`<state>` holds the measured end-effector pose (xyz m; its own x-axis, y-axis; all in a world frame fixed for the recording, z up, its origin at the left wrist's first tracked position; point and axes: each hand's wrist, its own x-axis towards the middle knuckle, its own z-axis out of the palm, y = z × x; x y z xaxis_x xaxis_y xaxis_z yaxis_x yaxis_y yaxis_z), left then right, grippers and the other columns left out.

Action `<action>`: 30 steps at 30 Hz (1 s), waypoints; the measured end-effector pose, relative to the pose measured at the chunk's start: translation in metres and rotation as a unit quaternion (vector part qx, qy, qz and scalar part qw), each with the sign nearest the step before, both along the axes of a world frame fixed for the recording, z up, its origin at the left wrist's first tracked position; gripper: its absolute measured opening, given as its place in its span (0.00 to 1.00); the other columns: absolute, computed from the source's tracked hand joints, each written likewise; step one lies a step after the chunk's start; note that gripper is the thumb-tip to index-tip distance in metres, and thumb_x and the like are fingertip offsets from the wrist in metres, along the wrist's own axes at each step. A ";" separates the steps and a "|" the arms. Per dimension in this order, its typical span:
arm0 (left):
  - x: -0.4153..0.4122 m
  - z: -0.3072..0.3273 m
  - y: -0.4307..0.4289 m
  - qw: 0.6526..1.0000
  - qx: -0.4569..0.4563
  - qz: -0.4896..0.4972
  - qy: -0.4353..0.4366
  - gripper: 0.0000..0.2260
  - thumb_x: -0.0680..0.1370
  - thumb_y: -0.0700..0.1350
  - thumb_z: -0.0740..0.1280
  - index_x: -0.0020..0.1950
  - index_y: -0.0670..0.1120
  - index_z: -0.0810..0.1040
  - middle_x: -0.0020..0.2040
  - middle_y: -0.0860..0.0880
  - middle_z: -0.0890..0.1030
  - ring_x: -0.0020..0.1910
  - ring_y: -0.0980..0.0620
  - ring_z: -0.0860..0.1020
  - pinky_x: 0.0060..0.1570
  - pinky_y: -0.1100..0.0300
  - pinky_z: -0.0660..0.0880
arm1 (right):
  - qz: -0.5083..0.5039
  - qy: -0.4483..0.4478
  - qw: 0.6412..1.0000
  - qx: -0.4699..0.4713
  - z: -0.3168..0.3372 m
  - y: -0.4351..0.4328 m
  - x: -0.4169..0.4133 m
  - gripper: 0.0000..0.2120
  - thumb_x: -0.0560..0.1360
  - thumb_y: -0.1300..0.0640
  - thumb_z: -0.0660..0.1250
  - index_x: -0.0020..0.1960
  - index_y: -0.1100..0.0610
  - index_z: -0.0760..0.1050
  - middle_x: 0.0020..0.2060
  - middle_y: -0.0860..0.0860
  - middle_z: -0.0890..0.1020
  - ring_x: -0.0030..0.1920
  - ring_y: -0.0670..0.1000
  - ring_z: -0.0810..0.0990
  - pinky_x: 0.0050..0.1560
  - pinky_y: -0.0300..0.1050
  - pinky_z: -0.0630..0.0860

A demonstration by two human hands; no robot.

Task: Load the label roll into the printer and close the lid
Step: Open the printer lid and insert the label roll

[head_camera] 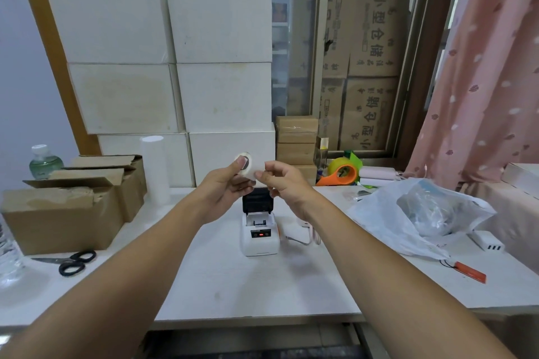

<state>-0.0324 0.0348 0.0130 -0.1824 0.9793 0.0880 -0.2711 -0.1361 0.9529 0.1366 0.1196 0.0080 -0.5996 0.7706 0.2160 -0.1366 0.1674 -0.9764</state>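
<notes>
roll [247, 167] held in air above the printer [260, 234], left hand [226, 188] clamped round it, right hand [281, 181] pinching its right edge, likely freeing the label end. lid [257, 200] stands open, bay unloaded.

"小型仓储" on brown cartons [370, 114]
</notes>
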 end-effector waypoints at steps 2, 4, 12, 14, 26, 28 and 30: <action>0.008 0.000 0.001 0.999 -0.007 0.011 -0.031 0.23 0.74 0.57 0.72 0.60 0.40 0.80 0.46 0.42 0.83 0.48 0.45 0.81 0.61 0.51 0.77 | -0.003 -0.002 1.000 0.013 -0.001 0.002 0.000 0.13 0.77 0.56 0.76 0.59 0.61 0.83 0.36 0.46 0.81 0.35 0.45 0.74 0.38 0.40 0.71; 0.016 -0.001 0.000 0.999 -0.023 0.013 -0.040 0.20 0.77 0.57 0.69 0.57 0.41 0.81 0.46 0.43 0.84 0.49 0.45 0.81 0.62 0.51 0.76 | -0.012 -0.018 0.999 0.032 -0.001 0.004 0.002 0.09 0.76 0.55 0.77 0.53 0.59 0.85 0.36 0.45 0.83 0.34 0.42 0.76 0.39 0.39 0.71; 0.018 0.003 0.002 0.992 -0.030 -0.043 -0.112 0.18 0.79 0.53 0.70 0.58 0.40 0.80 0.45 0.43 0.82 0.43 0.46 0.82 0.52 0.53 0.81 | 0.078 0.002 0.997 -0.011 0.013 0.004 0.016 0.16 0.79 0.63 0.73 0.62 0.73 0.79 0.46 0.57 0.85 0.40 0.46 0.84 0.41 0.36 0.78; 0.020 0.004 0.003 0.993 -0.024 -0.033 -0.114 0.19 0.78 0.54 0.70 0.58 0.40 0.80 0.45 0.44 0.83 0.42 0.47 0.83 0.48 0.57 0.82 | 0.067 -0.013 0.998 0.010 0.012 0.006 0.015 0.17 0.77 0.61 0.75 0.61 0.71 0.81 0.48 0.58 0.85 0.44 0.49 0.84 0.45 0.40 0.77; 0.007 -0.020 0.002 0.992 -0.007 0.094 0.079 0.10 0.81 0.41 0.69 0.61 0.42 0.82 0.61 0.35 0.83 0.57 0.38 0.84 0.56 0.52 0.82 | -0.011 -0.092 0.995 -0.035 -0.008 0.020 0.014 0.05 0.74 0.59 0.79 0.46 0.59 0.85 0.28 0.43 0.81 0.32 0.45 0.76 0.41 0.40 0.74; 0.006 -0.023 0.000 0.990 -0.007 0.103 0.093 0.09 0.80 0.41 0.72 0.59 0.41 0.83 0.59 0.35 0.84 0.52 0.37 0.85 0.56 0.50 0.83 | -0.005 -0.108 0.993 -0.047 -0.014 0.023 0.015 0.07 0.73 0.60 0.79 0.48 0.61 0.85 0.30 0.45 0.83 0.32 0.44 0.77 0.41 0.40 0.76; 0.005 -0.025 -0.001 0.992 -0.013 0.103 0.078 0.09 0.79 0.42 0.73 0.57 0.40 0.84 0.57 0.35 0.84 0.49 0.38 0.86 0.54 0.51 0.84 | 0.008 -0.102 0.993 -0.063 -0.019 0.025 0.012 0.11 0.73 0.62 0.79 0.53 0.66 0.85 0.36 0.51 0.85 0.34 0.46 0.80 0.42 0.40 0.78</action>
<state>-0.0270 0.0338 -0.0121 -0.3640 0.9254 0.1058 -0.0887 -0.1475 0.9851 0.1487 0.1444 -0.0111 -0.6341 0.7732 -0.0092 0.0652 0.0416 -0.9970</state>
